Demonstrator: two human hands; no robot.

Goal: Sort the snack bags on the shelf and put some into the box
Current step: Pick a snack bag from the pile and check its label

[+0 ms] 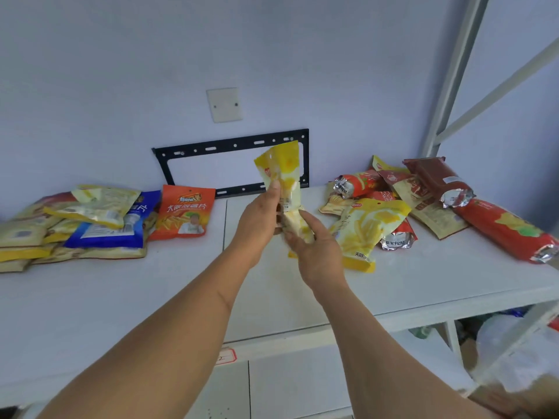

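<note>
Hands, left [262, 218] and right [314, 248], grip one yellow snack bag [283, 173] above the shelf [121, 297].

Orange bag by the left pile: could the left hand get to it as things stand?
Probably yes, once freed. The orange bag lies face up on the shelf with bare shelf in front of it. But the left hand shares its grip on the yellow bag with the right hand.

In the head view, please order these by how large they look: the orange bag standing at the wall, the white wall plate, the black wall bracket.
1. black wall bracket
2. orange bag
3. white wall plate
The bag stands nearer the camera, so true sizes stay unsure.
</note>
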